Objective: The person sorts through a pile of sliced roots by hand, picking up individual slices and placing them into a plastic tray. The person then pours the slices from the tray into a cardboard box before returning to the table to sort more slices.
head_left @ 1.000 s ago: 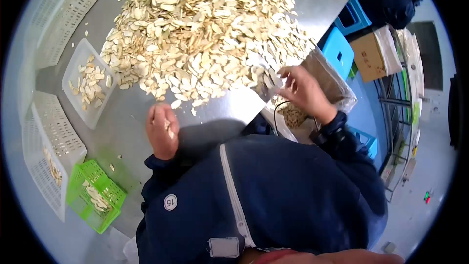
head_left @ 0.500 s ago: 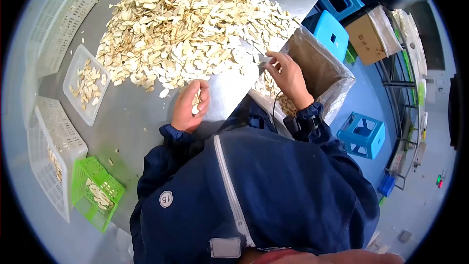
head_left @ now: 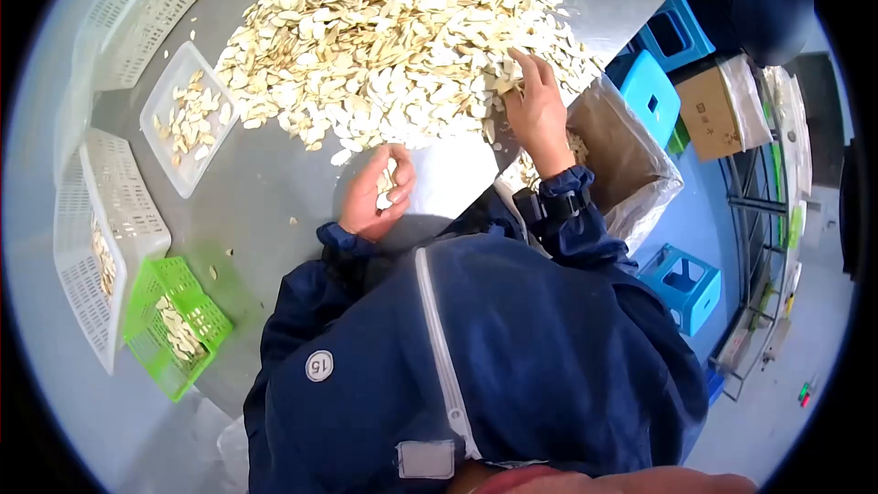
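Observation:
A large heap of thin, pale dried slices (head_left: pixel 393 46) covers the upper part of the metal table. My left hand (head_left: pixel 377 197), in front of the heap's near edge, is curled around a few pale slices (head_left: pixel 386 185). At the heap's right side, my right hand (head_left: pixel 540 119) reaches over the slices with thumb and fingers apart. Pale slices lie around its fingertips, and I see none clearly gripped. Beneath my right wrist is a lined box (head_left: pixel 631 151), its plastic liner folded over the rim, with slices inside.
Left on the metal table (head_left: pixel 265 284) are a white tray (head_left: pixel 185 185) of slices, white perforated baskets (head_left: pixel 128 183) and a green basket (head_left: pixel 208 316) holding slices. Blue stools (head_left: pixel 686 288), a cardboard box (head_left: pixel 713 114) and a metal rack stand to the right. Someone in dark clothing is at upper right.
My right hand has moved from above the box's edge onto the heap, and its fingers have spread. The left hand still holds slices. The whole view has shifted a little.

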Demonstrator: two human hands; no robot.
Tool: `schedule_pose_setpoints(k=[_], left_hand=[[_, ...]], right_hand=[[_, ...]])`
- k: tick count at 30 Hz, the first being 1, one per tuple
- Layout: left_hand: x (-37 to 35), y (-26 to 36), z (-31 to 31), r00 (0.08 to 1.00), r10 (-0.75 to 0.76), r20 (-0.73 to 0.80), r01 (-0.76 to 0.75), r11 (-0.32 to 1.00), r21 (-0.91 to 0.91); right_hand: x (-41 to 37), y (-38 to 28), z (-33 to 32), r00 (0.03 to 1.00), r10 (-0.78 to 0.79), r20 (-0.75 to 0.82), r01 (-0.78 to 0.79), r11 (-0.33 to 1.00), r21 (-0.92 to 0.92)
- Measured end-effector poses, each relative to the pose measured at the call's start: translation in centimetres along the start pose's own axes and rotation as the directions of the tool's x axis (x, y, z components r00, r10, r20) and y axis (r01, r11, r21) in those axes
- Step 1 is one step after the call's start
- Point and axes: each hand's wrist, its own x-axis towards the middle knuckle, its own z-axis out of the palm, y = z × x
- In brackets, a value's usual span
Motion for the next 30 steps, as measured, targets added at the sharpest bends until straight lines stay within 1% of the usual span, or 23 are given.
schedule_pose_setpoints(k=[2,3,4,6,7,8,9,10,11,12,13,15,16,17,20,21,22,24,25,27,28,30], left_hand=[[0.2,0.1,0.0,1.000,-0.002,0.022,0.002,1.000,-0.010],[0.2,0.2,-0.1,1.000,-0.010,0.025,0.011,1.000,-0.019],[0.2,0.2,0.0,1.000,-0.009,0.018,0.009,1.000,-0.021],[0.2,0.2,0.3,1.000,0.003,0.010,-0.002,1.000,-0.029],[0.3,0.2,0.2,1.000,0.014,0.028,-0.013,0.998,-0.059],[0.3,0.2,0.4,1.000,0.026,0.010,-0.025,0.998,-0.055],[0.3,0.2,0.5,0.999,0.037,-0.011,-0.038,0.998,-0.053],[0.2,0.3,0.6,0.998,0.046,-0.033,-0.048,0.997,-0.052],[0.3,0.3,0.2,0.998,0.060,0.002,-0.060,0.996,-0.059],[0.2,0.2,0.0,0.998,0.063,-0.006,-0.063,0.996,-0.066],[0.2,0.2,-0.1,0.998,0.059,-0.012,-0.060,0.996,-0.073],[0.6,0.2,-0.2,0.999,0.032,0.001,-0.032,0.996,-0.079],[0.6,0.2,-0.2,1.000,0.020,0.019,-0.018,0.996,-0.082],[0.4,0.2,-0.2,1.000,0.013,0.027,-0.011,0.997,-0.081],[0.2,0.5,0.3,1.000,-0.026,0.016,0.027,0.997,-0.066],[0.3,0.6,0.2,0.999,-0.049,0.018,0.050,0.997,-0.052],[0.1,0.5,0.2,0.999,-0.040,0.019,0.041,0.997,-0.061],[-0.1,0.5,0.2,0.999,-0.050,0.012,0.051,0.997,-0.058],[-0.2,0.5,0.1,0.998,-0.049,0.028,0.050,0.998,-0.041],[-0.2,0.6,-0.4,0.997,-0.052,0.060,0.052,0.999,-0.004],[0.1,0.5,-1.0,0.994,-0.029,0.101,0.029,1.000,0.001],[0.5,-0.1,-2.0,0.983,-0.006,0.185,0.004,1.000,0.010]], right_hand=[[0.6,-2.7,0.5,0.991,0.039,0.126,-0.057,0.987,0.149],[0.6,-3.3,1.7,0.979,-0.094,0.181,0.064,0.984,0.167],[0.7,-4.1,2.9,0.949,-0.233,0.213,0.182,0.955,0.235],[1.2,-7.3,4.6,0.915,-0.389,0.103,0.370,0.914,0.164],[1.7,-7.4,5.2,0.900,-0.422,0.107,0.408,0.904,0.126],[2.4,-7.5,6.0,0.883,-0.454,0.114,0.446,0.890,0.090],[2.7,-7.7,6.7,0.865,-0.486,0.125,0.483,0.874,0.056],[2.5,-7.8,6.9,0.862,-0.491,0.128,0.485,0.871,0.081],[2.6,-7.5,6.6,0.858,-0.497,0.130,0.486,0.868,0.102],[2.7,-7.2,6.3,0.856,-0.501,0.132,0.488,0.865,0.119],[2.7,-7.0,6.1,0.847,-0.523,0.096,0.514,0.851,0.110],[1.9,-6.9,5.1,0.915,-0.362,0.178,0.336,0.928,0.163],[1.8,-7.1,4.7,0.933,-0.286,0.220,0.248,0.951,0.184],[1.9,-7.0,4.6,0.932,-0.294,0.212,0.242,0.940,0.240],[2.2,-8.4,4.6,0.940,-0.180,0.290,0.130,0.974,0.183],[2.5,-9.4,4.3,0.925,-0.151,0.348,0.076,0.972,0.222],[2.6,-9.5,4.8,0.921,-0.188,0.340,0.089,0.954,0.285],[3.7,-11.2,4.6,0.837,-0.219,0.502,0.099,0.962,0.254],[4.2,-12.3,4.8,0.761,-0.263,0.594,0.113,0.954,0.277],[5.3,-14.2,5.4,0.576,-0.336,0.745,0.134,0.938,0.320],[5.4,-14.3,7.1,0.527,-0.488,0.695,0.220,0.869,0.443],[6.2,-19.2,7.4,0.486,-0.357,0.798,0.103,0.930,0.354]])
